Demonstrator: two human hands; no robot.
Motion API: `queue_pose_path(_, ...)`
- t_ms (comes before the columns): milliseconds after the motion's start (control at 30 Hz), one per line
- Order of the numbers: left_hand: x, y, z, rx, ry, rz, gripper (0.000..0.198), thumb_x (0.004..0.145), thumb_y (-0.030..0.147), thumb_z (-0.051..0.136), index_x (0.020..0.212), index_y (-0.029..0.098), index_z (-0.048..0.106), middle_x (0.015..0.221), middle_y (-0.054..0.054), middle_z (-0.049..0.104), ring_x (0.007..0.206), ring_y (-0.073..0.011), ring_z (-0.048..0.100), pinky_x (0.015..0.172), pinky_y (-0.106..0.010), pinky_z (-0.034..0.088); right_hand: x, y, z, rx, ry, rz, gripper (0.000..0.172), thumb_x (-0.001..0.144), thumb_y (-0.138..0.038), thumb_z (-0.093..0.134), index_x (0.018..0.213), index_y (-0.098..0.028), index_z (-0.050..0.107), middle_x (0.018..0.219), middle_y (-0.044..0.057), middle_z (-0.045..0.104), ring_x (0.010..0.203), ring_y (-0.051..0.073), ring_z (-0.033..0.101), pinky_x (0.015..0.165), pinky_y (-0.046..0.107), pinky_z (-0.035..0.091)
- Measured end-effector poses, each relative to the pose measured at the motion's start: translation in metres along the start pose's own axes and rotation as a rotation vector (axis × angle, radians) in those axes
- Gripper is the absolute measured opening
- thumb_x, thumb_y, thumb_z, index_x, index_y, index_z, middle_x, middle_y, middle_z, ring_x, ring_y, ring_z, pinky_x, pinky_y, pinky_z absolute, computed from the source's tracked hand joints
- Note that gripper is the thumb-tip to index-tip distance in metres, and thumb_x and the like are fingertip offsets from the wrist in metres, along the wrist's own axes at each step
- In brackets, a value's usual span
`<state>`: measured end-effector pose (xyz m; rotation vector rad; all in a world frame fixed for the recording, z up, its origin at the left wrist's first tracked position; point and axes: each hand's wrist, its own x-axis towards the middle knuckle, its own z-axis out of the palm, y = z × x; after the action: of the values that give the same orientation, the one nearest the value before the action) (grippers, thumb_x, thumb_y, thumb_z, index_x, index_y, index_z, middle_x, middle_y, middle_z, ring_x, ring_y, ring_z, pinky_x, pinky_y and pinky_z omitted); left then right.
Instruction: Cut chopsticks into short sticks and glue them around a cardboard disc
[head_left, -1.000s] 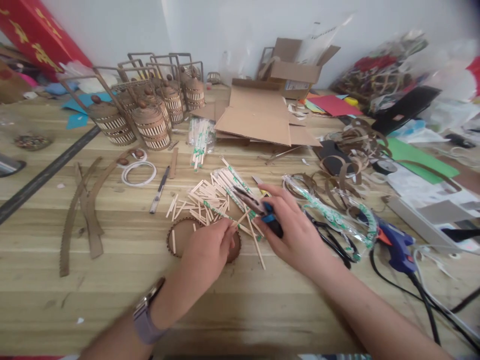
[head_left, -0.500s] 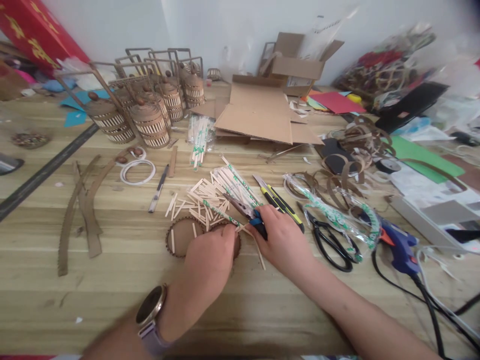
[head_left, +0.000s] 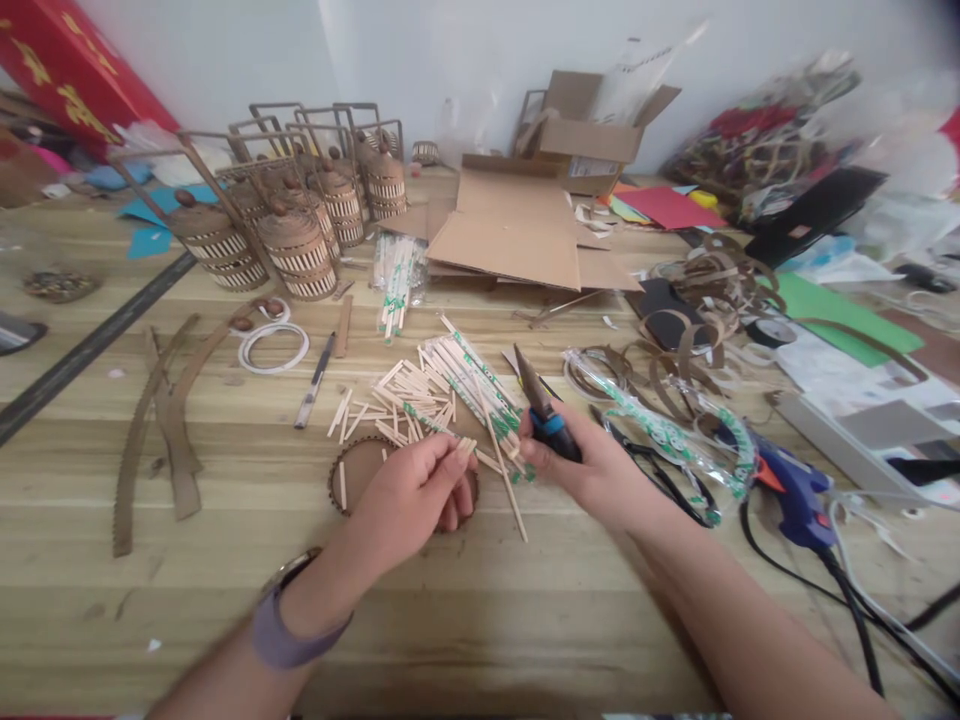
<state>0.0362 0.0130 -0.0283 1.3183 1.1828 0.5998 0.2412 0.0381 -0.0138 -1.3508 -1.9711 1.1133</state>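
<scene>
My right hand [head_left: 592,470] grips blue-handled pliers [head_left: 541,408], their jaws pointing up and away. My left hand [head_left: 416,495] is pinched on a short wooden stick near its fingertips, over two toothed brown cardboard discs [head_left: 356,470]. Just beyond both hands lies a heap of cut wooden sticks [head_left: 409,395] and longer chopsticks with green print [head_left: 469,370]. One long stick [head_left: 504,480] lies between my hands.
Several woven cardboard lanterns [head_left: 289,240] stand at the back left, a flattened cardboard box [head_left: 517,225] behind the sticks. Black scissors [head_left: 667,480], a blue glue gun [head_left: 795,490] with cable, and cardboard strips [head_left: 705,300] lie right. A craft knife [head_left: 315,380] and tape ring [head_left: 274,345] lie left.
My right hand lifted the pliers off the stick pile and turned their jaws upward. My left hand rolled over and drew slightly back, fingers still pinched.
</scene>
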Motion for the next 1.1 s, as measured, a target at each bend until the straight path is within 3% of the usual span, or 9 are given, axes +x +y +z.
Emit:
queue_pose_path(167, 0.003, -0.004, 0.007, -0.221, -0.071, -0.115, 0.038, 0.085, 0.056, 0.050, 0.081, 0.018, 0.053, 0.062, 0.002, 0.062, 0.050, -0.0107, 0.060, 0.051, -0.021, 0.045, -0.006, -0.005, 0.011, -0.168, -0.053, -0.064, 0.012, 0.086, -0.025, 0.053, 0.096, -0.020, 0.052, 0.086, 0.003, 0.063, 0.075, 0.018, 0.058, 0.068, 0.028, 0.043)
queue_pose_path(333, 0.002, -0.004, 0.010, -0.182, -0.085, -0.106, 0.043, 0.082, 0.061, 0.052, 0.079, 0.018, 0.053, 0.062, 0.001, 0.062, 0.052, -0.0118, 0.061, 0.052, -0.022, 0.046, -0.009, -0.004, 0.025, -0.137, -0.078, -0.118, 0.034, 0.086, -0.017, 0.051, 0.119, -0.020, 0.045, 0.105, 0.008, 0.066, 0.092, 0.020, 0.063, 0.078, 0.030, 0.046)
queue_pose_path(500, 0.003, -0.007, 0.011, -0.186, -0.121, -0.097, 0.047, 0.078, 0.065, 0.053, 0.076, 0.019, 0.051, 0.060, 0.002, 0.061, 0.051, -0.0129, 0.060, 0.051, -0.024, 0.046, -0.011, 0.000, 0.028, -0.108, -0.075, -0.142, 0.055, 0.084, -0.013, 0.052, 0.136, -0.019, 0.033, 0.111, 0.009, 0.065, 0.099, 0.021, 0.063, 0.084, 0.032, 0.048)
queue_pose_path(700, 0.004, -0.010, 0.010, -0.260, -0.197, -0.131, 0.056, 0.069, 0.072, 0.059, 0.077, 0.017, 0.054, 0.059, 0.002, 0.062, 0.049, -0.0117, 0.060, 0.049, -0.022, 0.045, -0.012, 0.001, 0.027, -0.096, -0.115, -0.184, 0.061, 0.084, -0.012, 0.052, 0.140, -0.021, 0.030, 0.119, 0.009, 0.063, 0.107, 0.021, 0.061, 0.090, 0.034, 0.048)
queue_pose_path(867, 0.003, -0.007, 0.006, -0.338, -0.295, -0.159, 0.053, 0.065, 0.067, 0.068, 0.074, 0.015, 0.060, 0.064, -0.001, 0.067, 0.055, -0.0127, 0.064, 0.052, -0.021, 0.045, -0.012, -0.001, 0.024, -0.052, -0.152, -0.239, 0.061, 0.083, -0.009, 0.053, 0.138, -0.025, 0.031, 0.125, 0.007, 0.060, 0.113, 0.019, 0.058, 0.096, 0.034, 0.046)
queue_pose_path(967, 0.002, -0.002, 0.005, -0.364, -0.264, -0.184, 0.050, 0.066, 0.064, 0.070, 0.075, 0.015, 0.062, 0.065, -0.002, 0.069, 0.059, -0.0133, 0.066, 0.053, -0.020, 0.044, -0.013, -0.002, 0.024, -0.048, -0.054, -0.295, 0.055, 0.086, -0.012, 0.053, 0.136, -0.026, 0.035, 0.130, 0.009, 0.055, 0.120, 0.021, 0.053, 0.100, 0.038, 0.044)
queue_pose_path(1100, 0.002, 0.001, 0.005, -0.461, -0.106, -0.214, 0.047, 0.065, 0.060, 0.074, 0.078, 0.015, 0.064, 0.069, -0.001, 0.069, 0.063, -0.0130, 0.065, 0.058, -0.021, 0.046, -0.014, -0.004, 0.028, -0.124, 0.146, -0.340, 0.055, 0.086, -0.024, 0.060, 0.135, -0.025, 0.036, 0.132, 0.013, 0.044, 0.128, 0.026, 0.042, 0.103, 0.044, 0.042)
